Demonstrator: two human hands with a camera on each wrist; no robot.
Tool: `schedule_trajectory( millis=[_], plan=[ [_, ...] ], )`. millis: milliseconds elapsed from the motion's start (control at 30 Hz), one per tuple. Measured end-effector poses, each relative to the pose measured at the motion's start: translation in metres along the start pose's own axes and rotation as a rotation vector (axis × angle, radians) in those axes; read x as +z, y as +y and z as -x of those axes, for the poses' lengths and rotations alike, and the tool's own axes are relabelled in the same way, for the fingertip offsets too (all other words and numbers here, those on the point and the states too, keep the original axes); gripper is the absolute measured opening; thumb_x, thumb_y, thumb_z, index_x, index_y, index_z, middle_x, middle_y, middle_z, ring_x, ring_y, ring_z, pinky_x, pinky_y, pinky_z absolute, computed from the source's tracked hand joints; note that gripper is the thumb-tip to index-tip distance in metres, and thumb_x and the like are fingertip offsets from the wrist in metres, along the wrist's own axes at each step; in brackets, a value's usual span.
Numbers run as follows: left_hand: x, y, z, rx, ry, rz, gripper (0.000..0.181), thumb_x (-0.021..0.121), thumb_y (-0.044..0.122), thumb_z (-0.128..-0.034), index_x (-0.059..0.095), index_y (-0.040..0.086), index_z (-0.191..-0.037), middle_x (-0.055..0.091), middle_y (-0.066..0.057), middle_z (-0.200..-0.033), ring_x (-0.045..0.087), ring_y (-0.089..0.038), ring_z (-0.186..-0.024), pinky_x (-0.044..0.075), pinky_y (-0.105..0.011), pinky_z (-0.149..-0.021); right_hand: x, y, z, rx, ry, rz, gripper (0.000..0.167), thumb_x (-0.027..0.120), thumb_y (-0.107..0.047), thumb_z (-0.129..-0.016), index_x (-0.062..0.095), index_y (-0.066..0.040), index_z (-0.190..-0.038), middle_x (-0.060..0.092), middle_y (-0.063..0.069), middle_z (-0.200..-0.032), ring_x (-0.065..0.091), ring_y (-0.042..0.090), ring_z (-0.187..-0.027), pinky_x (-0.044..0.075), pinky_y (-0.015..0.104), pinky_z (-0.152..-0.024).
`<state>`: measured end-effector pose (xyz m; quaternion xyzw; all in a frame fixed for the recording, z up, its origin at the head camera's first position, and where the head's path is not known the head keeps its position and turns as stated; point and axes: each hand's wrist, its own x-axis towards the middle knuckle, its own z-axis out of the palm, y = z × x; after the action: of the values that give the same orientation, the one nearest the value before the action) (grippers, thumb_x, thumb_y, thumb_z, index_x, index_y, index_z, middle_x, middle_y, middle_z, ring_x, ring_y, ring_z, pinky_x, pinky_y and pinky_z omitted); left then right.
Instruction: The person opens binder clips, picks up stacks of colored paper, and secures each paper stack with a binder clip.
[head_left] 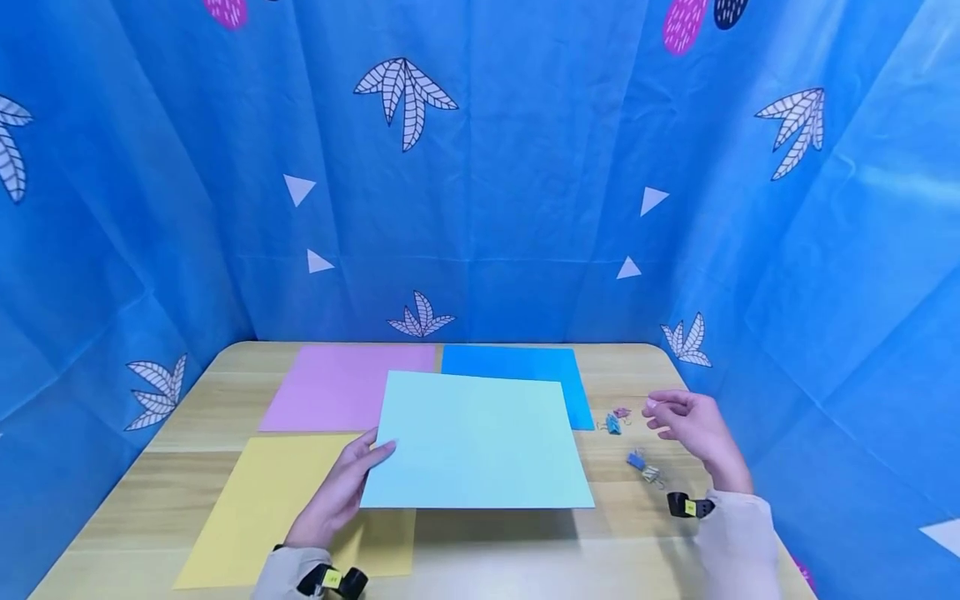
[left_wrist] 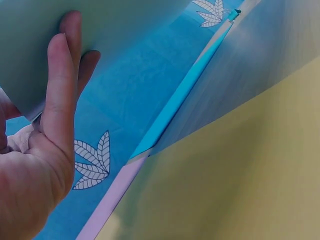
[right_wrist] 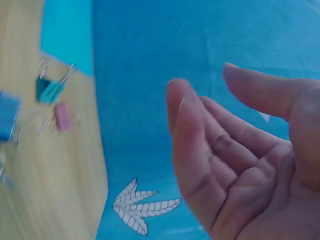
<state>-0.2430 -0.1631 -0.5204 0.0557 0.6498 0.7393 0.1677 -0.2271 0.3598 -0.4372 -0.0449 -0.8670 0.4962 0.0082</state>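
A pale mint sheet of paper [head_left: 480,442] is raised above the table, tilted. My left hand [head_left: 341,487] grips its left edge, thumb on top; in the left wrist view, extended fingers [left_wrist: 60,95] support the underside. Over the table's right side hovers my right hand [head_left: 693,429], holding nothing. Its fingers bend loosely, and the right wrist view shows a gap between thumb and fingertips. Below and left of it lie small binder clips: a pink one [right_wrist: 63,116], a teal one [right_wrist: 50,90], a blue one [head_left: 636,460] and a pale yellowish one [head_left: 651,474].
Flat on the wooden table [head_left: 480,567] lie a pink sheet [head_left: 337,387], a blue sheet [head_left: 517,362] partly covered from view by the mint one, and a yellow sheet [head_left: 247,517]. A blue patterned curtain [head_left: 480,200] encloses the back and sides.
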Motion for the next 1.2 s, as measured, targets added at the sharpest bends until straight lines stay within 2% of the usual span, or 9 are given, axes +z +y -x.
schedule_trajectory(
  millis=[133, 267, 500, 633, 733, 833, 967, 1100, 1200],
  plan=[
    [0.0, 0.0, 0.001, -0.013, -0.003, -0.005, 0.073, 0.052, 0.025, -0.1077, 0.013, -0.002, -0.163, 0.006, -0.021, -0.173, -0.007, -0.045, -0.16, -0.012, -0.067, -0.127, 0.005, 0.009, -0.006, -0.014, -0.02, 0.165, 0.042, 0.06, -0.021, -0.105, 0.06, 0.012, -0.131, 0.075, 0.027, -0.108, 0.074, 0.022, -0.087, 0.063, 0.033, -0.069],
    [0.0, 0.002, 0.002, -0.018, 0.013, -0.005, 0.078, 0.054, 0.027, -0.1069, 0.01, -0.004, -0.163, -0.007, -0.02, -0.174, -0.02, -0.044, -0.158, -0.02, -0.069, -0.123, 0.009, 0.016, -0.011, -0.006, -0.049, 0.287, 0.039, 0.064, -0.019, -0.103, 0.063, 0.014, -0.125, 0.075, 0.026, -0.102, 0.072, 0.025, -0.082, 0.061, 0.036, -0.068],
    [0.002, -0.001, 0.001, 0.022, -0.022, 0.016, 0.07, 0.052, 0.023, -0.1077, 0.016, -0.003, -0.162, 0.002, -0.017, -0.175, -0.012, -0.042, -0.16, -0.017, -0.069, -0.124, 0.011, 0.021, -0.012, 0.054, -0.088, 0.386, 0.039, 0.068, -0.022, -0.099, 0.067, 0.012, -0.118, 0.073, 0.025, -0.106, 0.07, 0.024, -0.086, 0.062, 0.04, -0.074],
    [-0.001, -0.002, 0.003, 0.014, -0.039, -0.011, 0.063, 0.05, 0.025, -0.1087, 0.025, 0.003, -0.162, 0.05, -0.01, -0.156, 0.046, -0.028, -0.145, 0.022, -0.06, -0.129, 0.015, 0.025, -0.015, 0.069, -0.085, 0.394, 0.038, 0.069, -0.022, -0.098, 0.068, 0.011, -0.117, 0.072, 0.023, -0.103, 0.067, 0.024, -0.087, 0.059, 0.037, -0.072],
    [-0.004, -0.002, 0.003, 0.013, -0.083, -0.019, 0.061, 0.048, 0.026, -0.1101, 0.025, 0.003, -0.161, 0.072, 0.006, -0.125, 0.068, -0.01, -0.111, 0.052, -0.039, -0.109, 0.021, 0.026, -0.016, 0.063, -0.094, 0.402, 0.037, 0.069, -0.021, -0.098, 0.067, 0.01, -0.118, 0.071, 0.022, -0.104, 0.066, 0.026, -0.091, 0.059, 0.039, -0.076],
    [-0.004, -0.002, 0.003, 0.016, -0.103, -0.006, 0.061, 0.047, 0.025, -0.1103, 0.024, 0.001, -0.161, 0.072, 0.011, -0.123, 0.066, -0.008, -0.114, 0.05, -0.029, -0.108, 0.031, 0.025, -0.018, 0.035, -0.095, 0.395, 0.038, 0.068, -0.022, -0.099, 0.066, 0.007, -0.124, 0.069, 0.021, -0.11, 0.064, 0.028, -0.095, 0.059, 0.043, -0.081],
    [-0.002, -0.001, 0.002, 0.017, -0.062, 0.004, 0.063, 0.051, 0.025, -0.1085, 0.025, 0.002, -0.161, 0.052, -0.004, -0.155, 0.042, -0.026, -0.147, 0.023, -0.05, -0.129, 0.047, 0.021, -0.025, -0.043, -0.077, 0.374, 0.044, 0.067, -0.021, -0.1, 0.06, 0.005, -0.135, 0.066, 0.025, -0.124, 0.065, 0.032, -0.102, 0.06, 0.045, -0.084],
    [0.0, 0.0, 0.002, 0.019, -0.039, 0.028, 0.071, 0.053, 0.024, -0.1072, 0.017, -0.001, -0.163, 0.012, -0.017, -0.174, 0.001, -0.043, -0.161, -0.008, -0.067, -0.128, 0.062, 0.021, -0.03, -0.125, -0.058, 0.409, 0.052, 0.067, -0.018, -0.1, 0.052, 0.006, -0.144, 0.055, 0.032, -0.139, 0.062, 0.042, -0.115, 0.058, 0.056, -0.096],
    [0.001, -0.001, 0.002, 0.033, -0.038, 0.027, 0.069, 0.053, 0.023, -0.1069, 0.02, -0.001, -0.162, 0.007, -0.016, -0.175, -0.009, -0.043, -0.161, -0.015, -0.069, -0.125, 0.07, 0.023, -0.031, -0.135, -0.078, 0.451, 0.055, 0.066, -0.017, -0.1, 0.049, 0.005, -0.148, 0.047, 0.033, -0.146, 0.054, 0.05, -0.129, 0.048, 0.066, -0.108]
  ],
)
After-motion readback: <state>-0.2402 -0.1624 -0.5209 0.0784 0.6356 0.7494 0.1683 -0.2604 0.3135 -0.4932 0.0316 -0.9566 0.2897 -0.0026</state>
